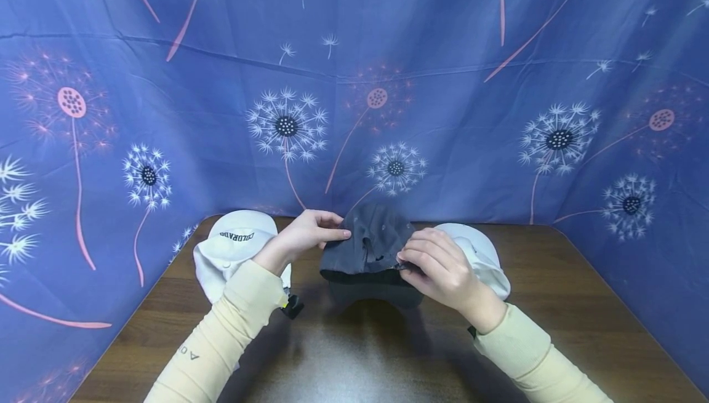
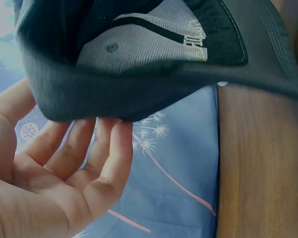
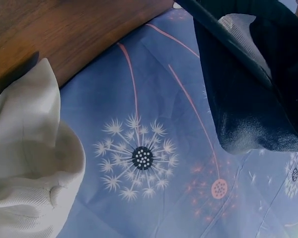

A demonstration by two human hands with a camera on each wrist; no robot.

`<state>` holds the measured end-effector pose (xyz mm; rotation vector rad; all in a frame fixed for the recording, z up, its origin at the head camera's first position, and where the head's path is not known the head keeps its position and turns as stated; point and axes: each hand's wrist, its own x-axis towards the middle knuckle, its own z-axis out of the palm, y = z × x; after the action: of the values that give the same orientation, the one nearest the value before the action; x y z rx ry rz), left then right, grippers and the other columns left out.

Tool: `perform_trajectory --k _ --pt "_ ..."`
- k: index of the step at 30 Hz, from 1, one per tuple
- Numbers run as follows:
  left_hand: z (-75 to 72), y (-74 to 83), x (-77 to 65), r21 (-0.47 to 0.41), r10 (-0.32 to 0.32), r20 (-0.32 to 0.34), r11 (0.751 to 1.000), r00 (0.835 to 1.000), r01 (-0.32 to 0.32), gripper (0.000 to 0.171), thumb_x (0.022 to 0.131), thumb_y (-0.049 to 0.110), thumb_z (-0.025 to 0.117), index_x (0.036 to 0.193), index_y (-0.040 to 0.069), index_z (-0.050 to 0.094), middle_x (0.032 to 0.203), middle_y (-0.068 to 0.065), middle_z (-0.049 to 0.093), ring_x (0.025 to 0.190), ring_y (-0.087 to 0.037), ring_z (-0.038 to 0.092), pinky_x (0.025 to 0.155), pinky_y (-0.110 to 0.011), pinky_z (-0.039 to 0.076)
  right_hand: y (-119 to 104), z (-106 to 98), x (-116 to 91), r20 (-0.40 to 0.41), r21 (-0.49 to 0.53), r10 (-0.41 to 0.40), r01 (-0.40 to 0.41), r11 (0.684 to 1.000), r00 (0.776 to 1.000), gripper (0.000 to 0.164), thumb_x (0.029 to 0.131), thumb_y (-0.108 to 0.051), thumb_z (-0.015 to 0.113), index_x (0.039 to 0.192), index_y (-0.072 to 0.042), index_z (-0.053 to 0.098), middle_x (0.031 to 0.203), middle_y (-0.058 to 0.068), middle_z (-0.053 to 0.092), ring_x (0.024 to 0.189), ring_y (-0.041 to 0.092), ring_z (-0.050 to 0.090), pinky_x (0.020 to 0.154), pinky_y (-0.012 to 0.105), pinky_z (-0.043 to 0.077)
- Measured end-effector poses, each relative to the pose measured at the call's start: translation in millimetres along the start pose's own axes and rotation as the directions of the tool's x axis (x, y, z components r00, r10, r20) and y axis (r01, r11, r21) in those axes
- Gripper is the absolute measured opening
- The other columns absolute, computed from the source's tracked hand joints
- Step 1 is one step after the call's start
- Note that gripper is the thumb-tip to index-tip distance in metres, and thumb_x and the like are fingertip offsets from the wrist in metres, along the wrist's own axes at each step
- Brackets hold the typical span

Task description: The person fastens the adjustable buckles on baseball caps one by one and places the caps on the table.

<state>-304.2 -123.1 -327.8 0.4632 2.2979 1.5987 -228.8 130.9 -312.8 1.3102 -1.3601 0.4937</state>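
Note:
A dark baseball cap [image 1: 365, 246] is held up over the middle of the table, brim low and towards me. In the left wrist view its pale mesh lining [image 2: 134, 42] shows inside the cap. My left hand [image 1: 307, 231] holds the crown's left side, its thumb on the fabric; in the left wrist view several fingertips [image 2: 120, 131] touch the outside. My right hand [image 1: 440, 264] pinches the cap's right edge with curled fingers. The right wrist view shows the dark cap [image 3: 248, 94] at upper right, but not that hand's fingertips.
A white cap [image 1: 235, 243] lettered COLORADO rests on the table's left. Another white cap [image 1: 482, 255] sits on the right, partly behind my right hand. The brown wooden table [image 1: 354, 360] meets a blue dandelion-print cloth [image 1: 460, 132] at its back and sides.

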Motion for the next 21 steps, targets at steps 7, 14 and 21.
perform_trajectory --k 7,14,21 --pt "2.6 2.3 -1.6 0.065 0.001 -0.031 0.998 1.0 0.001 0.032 0.081 0.022 0.075 0.107 0.005 0.066 0.122 -0.01 0.06 0.079 -0.017 0.056 0.064 -0.03 0.05 2 -1 -9 0.051 0.01 -0.011 0.011 1.0 0.999 0.019 0.086 -0.011 0.061 0.078 0.005 0.066 0.075 0.015 0.066 0.07 0.031 0.062 0.072 0.042 0.05" --pt "5.3 5.2 -1.5 0.077 0.024 -0.062 0.997 0.998 -0.019 0.026 0.08 0.021 0.075 0.099 0.005 0.069 0.106 -0.006 0.067 0.094 -0.017 0.059 0.071 -0.038 0.054 6 -1 -21 0.151 0.015 -0.022 0.02 1.0 0.988 0.026 0.09 -0.022 0.062 0.087 0.003 0.068 0.083 0.014 0.068 0.078 0.031 0.063 0.076 0.042 0.049" --pt "4.8 9.7 -0.4 0.07 0.011 -0.085 0.998 0.996 -0.005 0.024 0.081 0.02 0.075 0.099 0.005 0.07 0.115 -0.008 0.065 0.105 -0.019 0.059 0.073 -0.036 0.055 7 -2 -27 0.235 0.017 -0.03 0.027 0.999 0.972 0.026 0.088 -0.025 0.062 0.094 0.0 0.069 0.086 0.009 0.067 0.083 0.029 0.062 0.076 0.041 0.048"
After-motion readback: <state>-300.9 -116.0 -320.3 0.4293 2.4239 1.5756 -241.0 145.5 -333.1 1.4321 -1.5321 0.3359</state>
